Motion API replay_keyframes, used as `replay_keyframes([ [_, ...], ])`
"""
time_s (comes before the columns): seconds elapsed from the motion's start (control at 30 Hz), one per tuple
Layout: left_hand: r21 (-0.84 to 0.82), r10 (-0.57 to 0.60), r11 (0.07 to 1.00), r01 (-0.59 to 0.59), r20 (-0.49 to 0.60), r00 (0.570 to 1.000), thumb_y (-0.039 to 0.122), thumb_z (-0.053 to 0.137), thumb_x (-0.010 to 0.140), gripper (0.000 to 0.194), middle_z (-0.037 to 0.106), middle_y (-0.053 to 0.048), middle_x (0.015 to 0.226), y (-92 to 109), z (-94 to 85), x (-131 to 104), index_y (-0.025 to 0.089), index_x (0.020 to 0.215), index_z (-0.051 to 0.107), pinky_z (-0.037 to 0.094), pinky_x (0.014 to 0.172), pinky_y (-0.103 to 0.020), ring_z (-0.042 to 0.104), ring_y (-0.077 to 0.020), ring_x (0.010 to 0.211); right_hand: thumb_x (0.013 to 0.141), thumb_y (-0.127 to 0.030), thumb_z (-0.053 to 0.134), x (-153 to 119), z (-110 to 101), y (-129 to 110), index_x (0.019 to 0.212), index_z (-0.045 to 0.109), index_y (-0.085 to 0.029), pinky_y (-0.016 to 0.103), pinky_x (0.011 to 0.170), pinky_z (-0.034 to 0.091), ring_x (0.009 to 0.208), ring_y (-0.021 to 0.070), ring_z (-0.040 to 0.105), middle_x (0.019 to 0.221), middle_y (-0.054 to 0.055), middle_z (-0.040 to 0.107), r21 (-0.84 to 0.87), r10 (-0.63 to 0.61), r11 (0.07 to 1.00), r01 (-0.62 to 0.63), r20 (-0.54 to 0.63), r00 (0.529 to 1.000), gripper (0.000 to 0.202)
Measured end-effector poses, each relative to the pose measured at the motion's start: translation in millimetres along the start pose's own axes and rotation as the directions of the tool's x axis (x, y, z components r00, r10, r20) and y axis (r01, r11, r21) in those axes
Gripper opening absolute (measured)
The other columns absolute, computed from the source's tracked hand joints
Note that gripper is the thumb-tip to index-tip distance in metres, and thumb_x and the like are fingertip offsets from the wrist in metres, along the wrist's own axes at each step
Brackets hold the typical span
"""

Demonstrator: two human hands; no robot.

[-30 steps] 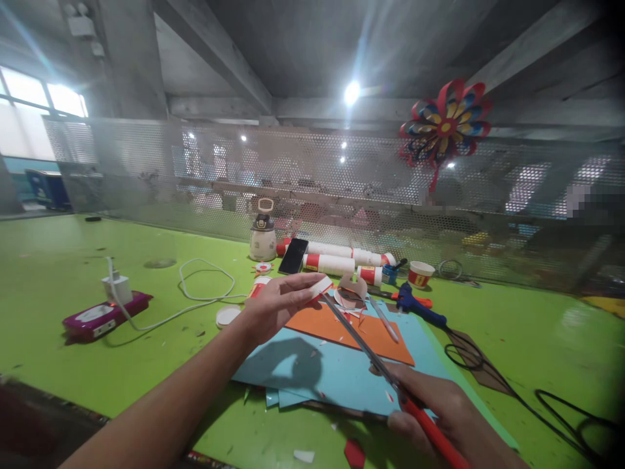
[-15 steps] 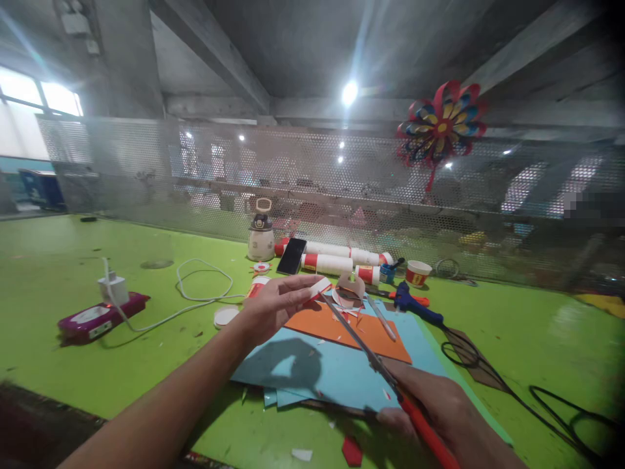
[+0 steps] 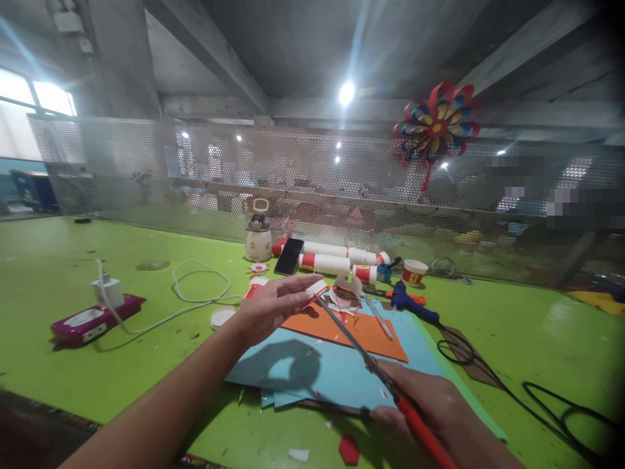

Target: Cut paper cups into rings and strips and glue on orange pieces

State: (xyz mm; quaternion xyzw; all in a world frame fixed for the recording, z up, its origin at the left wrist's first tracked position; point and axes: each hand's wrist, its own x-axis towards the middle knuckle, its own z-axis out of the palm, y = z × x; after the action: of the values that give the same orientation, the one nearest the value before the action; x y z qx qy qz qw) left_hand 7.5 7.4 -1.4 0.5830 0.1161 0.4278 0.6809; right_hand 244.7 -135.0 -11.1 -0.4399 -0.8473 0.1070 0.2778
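My left hand (image 3: 276, 304) pinches a small white and red paper piece (image 3: 317, 289) between thumb and fingers, above the orange sheet (image 3: 336, 327). Long scissors with red handles (image 3: 367, 360) are in my right hand (image 3: 430, 397), its fingers wrapped round the handles. The tips of the blades meet the lower edge of the paper piece. Under both hands lie light blue sheets (image 3: 336, 376), with the orange sheet on top. A curled paper cup cut-out (image 3: 348, 288) and white and red scraps sit just behind the blades, beside a pen-like tool (image 3: 379, 318).
Stacked paper cups (image 3: 325, 264), a phone (image 3: 289, 256) and a bottle (image 3: 258, 240) stand along the back. A blue glue gun (image 3: 414, 303) with a black cord lies right. A purple power strip (image 3: 92, 320) with a white cable is left. A paper flower (image 3: 437, 128) hangs on the mesh.
The whole view has shifted slightly, so things appear a little further left. Both hands keep their holds, with the scissor tips still at the paper piece.
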Motion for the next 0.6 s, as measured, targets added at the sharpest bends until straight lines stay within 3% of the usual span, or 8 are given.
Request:
replay_keyframes([
  [0.2, 0.065, -0.024, 0.998, 0.026, -0.029, 0.999, 0.025, 0.079, 0.069, 0.057, 0.068, -0.018, 0.111, 3.6, -3.6, -0.7, 0.012, 0.122, 0.062, 0.049, 0.079, -0.039, 0.064, -0.0329, 0.104, 0.093, -0.037, 0.048, 1.5, -1.2, -4.7, 0.121, 0.059, -0.021, 0.032, 0.078, 0.053, 0.088, 0.0211, 0.066, 0.105, 0.007, 0.070, 0.036, 0.104, 0.994, -0.106, 0.043, 0.994, 0.034],
  [0.47, 0.054, 0.035, 0.998, -0.039, 0.068, 0.997, 0.021, 0.078, 0.071, 0.050, 0.070, -0.015, 0.105, 4.4, -4.2, -0.4, 0.014, 0.117, 0.061, 0.046, 0.090, -0.047, 0.063, -0.0329, 0.108, 0.091, -0.041, 0.049, 1.0, -8.1, -4.6, 0.125, 0.057, -0.022, 0.036, 0.089, 0.052, 0.100, 0.0237, 0.065, 0.112, 0.009, 0.069, -0.020, 0.153, 0.988, -0.152, 0.086, 0.985, 0.040],
  [0.6, 0.034, 0.117, 0.992, -0.121, 0.089, 0.989, 0.018, 0.076, 0.073, 0.043, 0.062, -0.015, 0.121, 6.7, 1.1, -1.5, 0.018, 0.112, 0.059, 0.049, 0.088, -0.043, 0.058, -0.0326, 0.115, 0.091, -0.041, 0.049, -0.5, -7.3, -2.2, 0.124, 0.058, -0.022, 0.035, 0.087, 0.053, 0.101, 0.0243, 0.066, 0.114, 0.010, 0.069, -0.057, 0.144, 0.988, -0.141, 0.055, 0.988, 0.039],
])
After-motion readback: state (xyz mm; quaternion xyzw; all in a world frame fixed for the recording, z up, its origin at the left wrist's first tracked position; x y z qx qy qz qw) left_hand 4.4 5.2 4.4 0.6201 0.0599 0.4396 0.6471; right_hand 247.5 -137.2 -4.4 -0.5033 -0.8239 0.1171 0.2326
